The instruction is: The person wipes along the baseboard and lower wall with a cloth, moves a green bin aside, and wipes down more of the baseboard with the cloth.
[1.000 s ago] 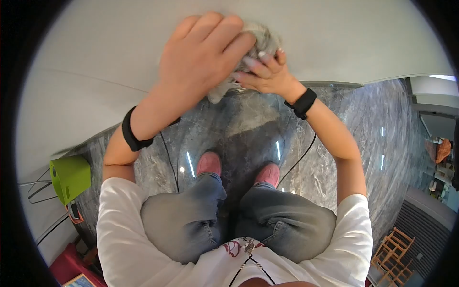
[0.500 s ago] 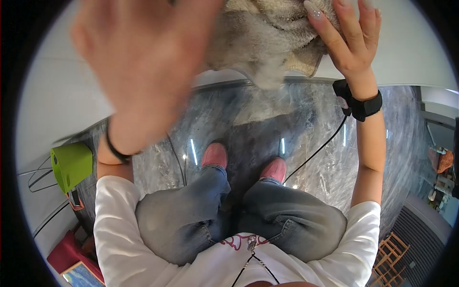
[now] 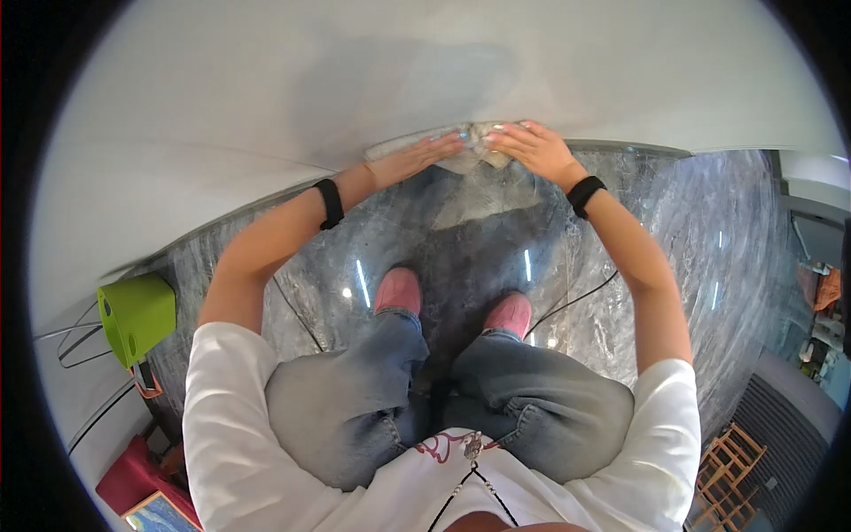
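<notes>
A crumpled beige-grey towel (image 3: 476, 158) lies against the lower part of the white wall (image 3: 585, 62), close to its edge with the floor. From the left, my left hand (image 3: 417, 160) reaches in with its fingers stretched flat over the towel. My right hand (image 3: 536, 152) rests on the towel's right part, fingers extended and pointing left. The fingertips of both hands come near each other at the middle of the towel. Part of the towel is hidden beneath my hands. Each wrist wears a black band.
A lime-green box (image 3: 137, 315) sits at the left beside cables. Grey marbled floor (image 3: 567, 257) spreads under my pink shoes (image 3: 399, 291), with thin black cables across it. A wooden rack (image 3: 731, 470) is at the lower right, and a framed picture (image 3: 160, 514) at the lower left.
Both hands have gone from high and close to the camera down to the wall's lower edge, closer together. The towel has moved down with them and now looks more bunched.
</notes>
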`<state>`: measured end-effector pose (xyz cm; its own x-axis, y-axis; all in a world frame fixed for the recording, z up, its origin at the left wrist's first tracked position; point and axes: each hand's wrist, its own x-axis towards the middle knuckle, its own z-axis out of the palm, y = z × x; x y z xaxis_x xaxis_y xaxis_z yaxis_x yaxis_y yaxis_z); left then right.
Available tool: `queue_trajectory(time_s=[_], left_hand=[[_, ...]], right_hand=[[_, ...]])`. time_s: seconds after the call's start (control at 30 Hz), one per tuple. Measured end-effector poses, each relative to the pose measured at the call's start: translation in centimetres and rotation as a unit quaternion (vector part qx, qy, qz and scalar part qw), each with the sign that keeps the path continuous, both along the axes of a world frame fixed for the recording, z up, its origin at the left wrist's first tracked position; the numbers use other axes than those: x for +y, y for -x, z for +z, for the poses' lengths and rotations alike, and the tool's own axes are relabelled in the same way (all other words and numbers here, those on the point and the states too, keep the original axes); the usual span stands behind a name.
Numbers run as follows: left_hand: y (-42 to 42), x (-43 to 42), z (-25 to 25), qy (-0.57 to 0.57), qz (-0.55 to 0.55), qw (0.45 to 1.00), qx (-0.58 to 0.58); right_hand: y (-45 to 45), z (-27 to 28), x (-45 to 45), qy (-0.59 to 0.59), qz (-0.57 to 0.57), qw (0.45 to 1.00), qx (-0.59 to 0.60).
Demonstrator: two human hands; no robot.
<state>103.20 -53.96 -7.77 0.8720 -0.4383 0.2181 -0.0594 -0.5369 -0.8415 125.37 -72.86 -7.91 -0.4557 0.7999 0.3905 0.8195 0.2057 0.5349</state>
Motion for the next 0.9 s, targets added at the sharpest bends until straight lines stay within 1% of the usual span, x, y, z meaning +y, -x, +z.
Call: queue_trajectory(time_s=[0.07, 0.1, 0.17, 0.2, 0.27, 0.3, 0.33, 0.37, 0.4, 0.43, 0.47, 0.5, 0.53, 0.57, 0.6, 0.63, 0.67, 0.7, 0.73, 0.77, 0.8, 0.83, 0.87, 0.9], left_hand=[[0.3, 0.5, -1.3, -0.174, -0.002, 0.984, 0.045], [0.4, 0.3, -0.7, -0.177, 0.000, 0.983, 0.042], [0.7, -0.4, 0.4, -0.036, 0.047, 0.995, 0.079], [0.8, -0.2, 1.1, -0.036, 0.048, 0.995, 0.080], [1.0, 0.4, 3.2, 0.002, 0.060, 0.998, 0.013], [0.8, 0.3, 5.5, -0.039, 0.074, 0.996, -0.041], [0.5, 0.3, 8.6, -0.079, 0.087, 0.989, -0.094], [0.5, 0.4, 11.8, -0.064, 0.112, 0.987, -0.095], [0.6, 0.2, 15.1, -0.048, 0.136, 0.985, -0.095], [0.7, -0.8, 18.7, 0.008, 0.149, 0.981, -0.122], [0.4, -1.3, 21.9, 0.063, 0.160, 0.974, -0.148], [-0.4, 0.5, 24.6, -0.064, 0.110, 0.963, -0.237], [-1.0, 2.1, 26.3, -0.189, 0.056, 0.925, -0.324], [-1.7, 1.8, 26.0, -0.191, 0.046, 0.924, -0.328], [-2.3, 1.0, 25.0, -0.124, 0.045, 0.930, -0.342], [-2.8, 0.2, 23.7, -0.056, 0.045, 0.933, -0.353], [-3.1, -0.8, 22.2, -0.056, 0.036, 0.932, -0.357], [-3.1, -1.9, 20.2, 0.102, 0.055, 0.949, -0.294], [-3.0, -2.7, 18.1, 0.256, 0.073, 0.938, -0.220], [-3.1, -3.1, 16.0, 0.160, 0.084, 0.969, -0.169], [-3.5, -3.3, 14.2, 0.059, 0.093, 0.986, -0.122], [-4.1, -3.7, 12.6, 0.055, 0.060, 0.991, -0.108], [-4.7, -4.0, 11.3, 0.051, 0.028, 0.994, -0.091], [-5.0, -4.3, 10.3, 0.051, 0.023, 0.994, -0.095]], right_hand=[[-0.3, -1.5, -0.4, 0.084, -0.046, 0.990, -0.101], [-0.3, -1.1, -0.2, 0.081, -0.045, 0.990, -0.105], [-0.6, -0.2, -0.1, 0.088, -0.057, 0.992, -0.072], [-0.7, 0.4, -0.2, 0.087, -0.055, 0.992, -0.071], [-1.3, 2.6, -0.5, 0.015, -0.124, 0.986, -0.109], [-1.3, 4.1, -0.3, -0.087, -0.144, 0.979, -0.114], [-1.6, 6.4, 0.0, -0.189, -0.166, 0.961, -0.117], [-2.0, 10.6, 0.1, -0.208, -0.148, 0.956, -0.143], [-2.6, 13.5, 0.5, -0.281, -0.154, 0.941, -0.108], [-4.9, 16.1, -0.4, -0.269, -0.288, 0.919, -0.016], [-4.9, 23.0, 2.2, -0.488, -0.135, 0.842, -0.184], [-3.5, 27.0, 3.1, -0.499, 0.007, 0.860, -0.109], [-3.9, 27.1, 2.8, -0.501, 0.000, 0.858, -0.114], [-4.6, 27.2, 2.6, -0.474, -0.009, 0.873, -0.117], [-5.2, 27.3, 2.4, -0.446, -0.018, 0.887, -0.119], [-5.5, 24.7, 1.5, -0.414, -0.156, 0.887, -0.133], [-5.5, 22.7, 2.0, -0.416, -0.162, 0.884, -0.139], [-5.4, 20.9, 3.3, -0.459, -0.058, 0.880, -0.106], [-5.0, 18.3, 3.6, -0.494, 0.048, 0.865, -0.071], [-3.7, 13.7, -1.8, -0.200, -0.097, 0.957, 0.187], [-2.4, 12.7, -2.7, -0.172, -0.102, 0.963, 0.180], [-1.2, 9.9, -4.2, -0.152, -0.185, 0.940, 0.243], [0.2, 8.1, -5.1, -0.161, -0.212, 0.913, 0.308], [1.9, 6.8, -6.1, -0.166, -0.237, 0.881, 0.375]])
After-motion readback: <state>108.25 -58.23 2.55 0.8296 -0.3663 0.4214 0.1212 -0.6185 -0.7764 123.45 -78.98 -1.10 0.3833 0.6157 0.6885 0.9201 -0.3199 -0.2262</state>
